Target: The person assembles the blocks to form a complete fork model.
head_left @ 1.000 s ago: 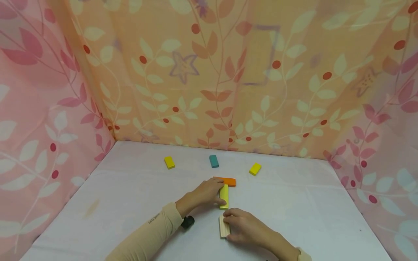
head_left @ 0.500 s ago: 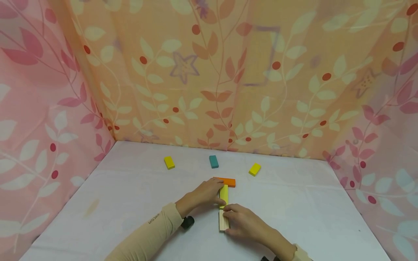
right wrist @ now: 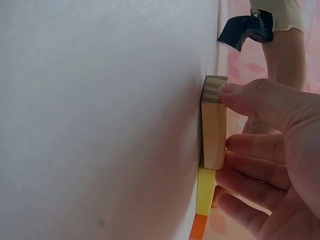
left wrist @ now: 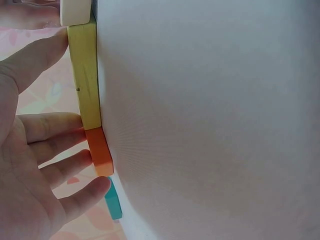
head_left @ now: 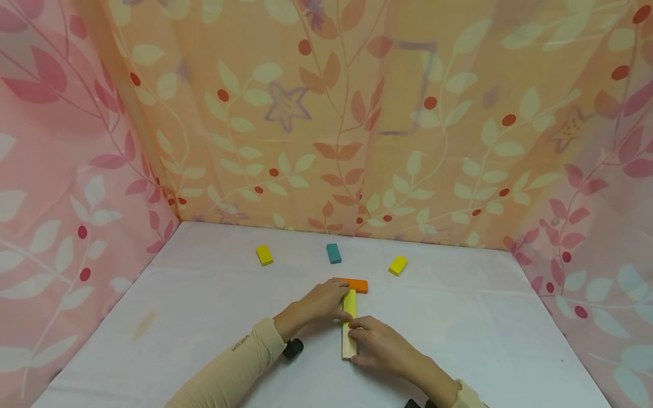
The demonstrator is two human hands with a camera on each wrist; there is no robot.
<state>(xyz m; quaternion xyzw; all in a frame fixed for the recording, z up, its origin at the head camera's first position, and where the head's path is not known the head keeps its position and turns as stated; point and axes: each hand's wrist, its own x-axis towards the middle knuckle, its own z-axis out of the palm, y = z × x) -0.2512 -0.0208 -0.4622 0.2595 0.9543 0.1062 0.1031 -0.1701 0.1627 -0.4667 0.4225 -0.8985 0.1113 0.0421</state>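
Note:
In the head view, my left hand (head_left: 318, 300) lies over the left side of a light yellow block (head_left: 349, 306). Its thumb touches the near end; its fairly straight fingers reach the far end and an orange block (head_left: 357, 285) lying crosswise there. My right hand (head_left: 380, 343) holds a plain wooden block (head_left: 349, 343) from the right. In the right wrist view, the thumb presses the near end of that wooden block (right wrist: 214, 130) and the fingers lie along it. Its far end meets the yellow block (right wrist: 205, 192). Together the blocks make a T shape lying on the cloth.
Farther back lie a yellow block (head_left: 264, 255), a teal block (head_left: 334, 253) and another yellow block (head_left: 398, 265). White cloth (head_left: 484, 328) covers the table. Patterned curtains (head_left: 285, 141) close off the back and both sides.
My right hand has slid the wooden block forward, away from me, until it meets the yellow block's near end. The left hand has stayed in place on the yellow and orange blocks.

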